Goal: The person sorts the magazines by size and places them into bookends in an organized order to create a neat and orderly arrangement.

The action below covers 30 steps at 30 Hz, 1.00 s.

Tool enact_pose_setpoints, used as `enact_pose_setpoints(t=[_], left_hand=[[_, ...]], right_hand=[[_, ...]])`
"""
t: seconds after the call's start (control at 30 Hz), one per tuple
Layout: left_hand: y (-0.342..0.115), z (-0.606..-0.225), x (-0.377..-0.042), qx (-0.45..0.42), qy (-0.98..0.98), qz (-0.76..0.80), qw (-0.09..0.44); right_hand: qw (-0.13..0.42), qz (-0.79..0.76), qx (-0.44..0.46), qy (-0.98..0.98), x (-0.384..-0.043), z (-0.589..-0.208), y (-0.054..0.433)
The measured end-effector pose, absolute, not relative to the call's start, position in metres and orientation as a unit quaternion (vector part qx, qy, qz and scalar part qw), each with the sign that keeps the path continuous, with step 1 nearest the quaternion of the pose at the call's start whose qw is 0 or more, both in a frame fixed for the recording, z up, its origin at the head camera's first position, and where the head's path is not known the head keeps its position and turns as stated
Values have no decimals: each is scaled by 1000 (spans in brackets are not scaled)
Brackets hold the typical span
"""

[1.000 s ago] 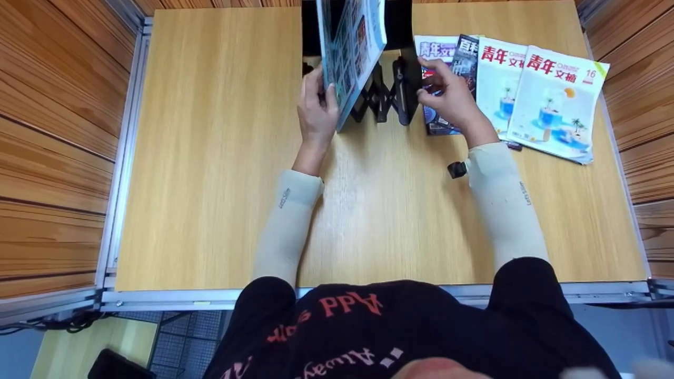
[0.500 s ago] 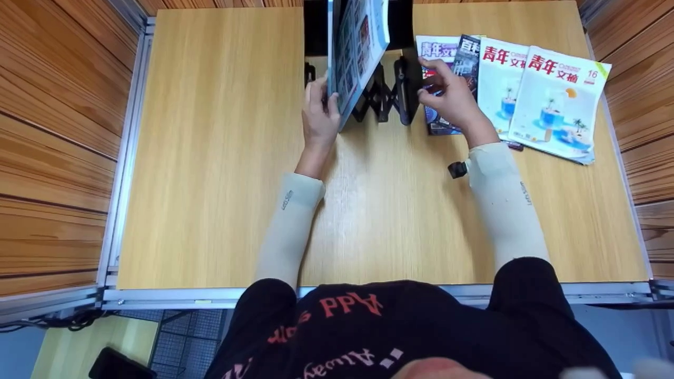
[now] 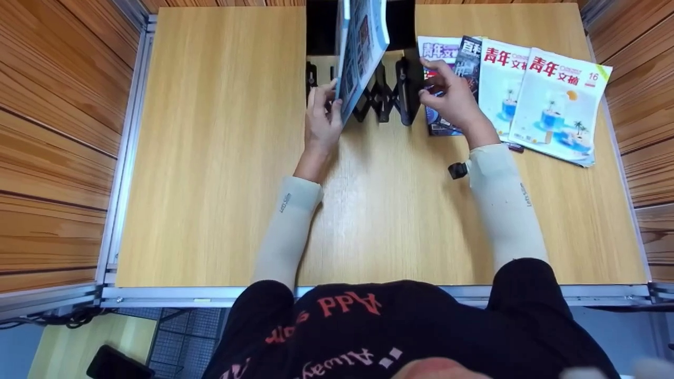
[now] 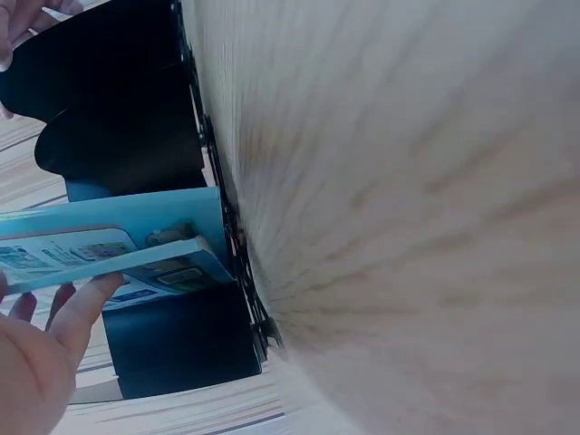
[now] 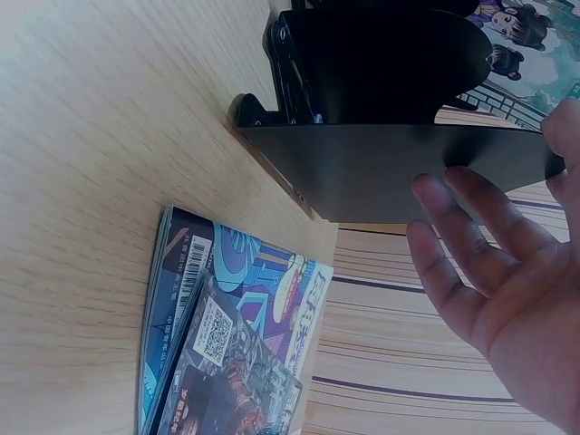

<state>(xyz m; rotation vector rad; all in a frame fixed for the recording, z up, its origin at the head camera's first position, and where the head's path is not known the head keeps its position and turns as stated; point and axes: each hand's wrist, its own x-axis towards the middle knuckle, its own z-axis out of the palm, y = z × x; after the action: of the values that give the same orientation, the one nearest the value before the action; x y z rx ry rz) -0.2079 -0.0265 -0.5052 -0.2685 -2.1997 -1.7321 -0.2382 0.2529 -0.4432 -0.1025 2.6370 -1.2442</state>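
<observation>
A black expandable book rack (image 3: 383, 100) with a crisscross base stands at the table's far side. In it stands a light-blue illustrated book (image 3: 363, 55), upright and leaning slightly; two light-blue panels show from above. My left hand (image 3: 322, 118) pinches its near lower edge, thumb on the right face and fingers on the left. In the left wrist view, fingers lie along the book's edge (image 4: 109, 265). My right hand (image 3: 450, 97) holds the rack's right end plate (image 5: 381, 168), fingertips against its outer face and thumb at its edge.
Several magazines lie fanned out on the right: a purple one (image 3: 439, 126) and a dark one (image 3: 468, 68) nearest the rack, then two white ones with red titles (image 3: 558, 105). Wood-patterned panels (image 3: 52, 131) border the table (image 3: 221, 158).
My left hand has shifted a little to the right, and the left panel of the book has swung right with it, narrowing the gap between the panels. The right hand stays put.
</observation>
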Motion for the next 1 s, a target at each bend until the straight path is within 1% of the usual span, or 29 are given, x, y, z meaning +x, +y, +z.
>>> enact_pose_setpoints(t=[0.1,0.17,0.37,0.47,0.7,0.9,1.0], left_hand=[[-26,-506,-207,-106,-794,-572,178],[-25,-505,-207,-106,-810,-548,178],[-24,-504,-205,-107,-838,-514,145],[-24,-504,-204,-108,-839,-515,139],[-29,-504,-203,-106,-856,-487,136],[-32,-504,-203,-103,-870,-469,116],[-33,-505,-203,-103,-868,-472,114]], right_hand=[[116,-426,-35,897,-238,-445,252],[117,-428,-35,895,-239,-446,251],[106,-434,-51,893,-240,-448,250],[103,-432,-58,894,-241,-450,250],[127,-443,-38,887,-242,-448,252],[117,-438,-39,890,-241,-446,255],[109,-438,-45,891,-240,-447,255]])
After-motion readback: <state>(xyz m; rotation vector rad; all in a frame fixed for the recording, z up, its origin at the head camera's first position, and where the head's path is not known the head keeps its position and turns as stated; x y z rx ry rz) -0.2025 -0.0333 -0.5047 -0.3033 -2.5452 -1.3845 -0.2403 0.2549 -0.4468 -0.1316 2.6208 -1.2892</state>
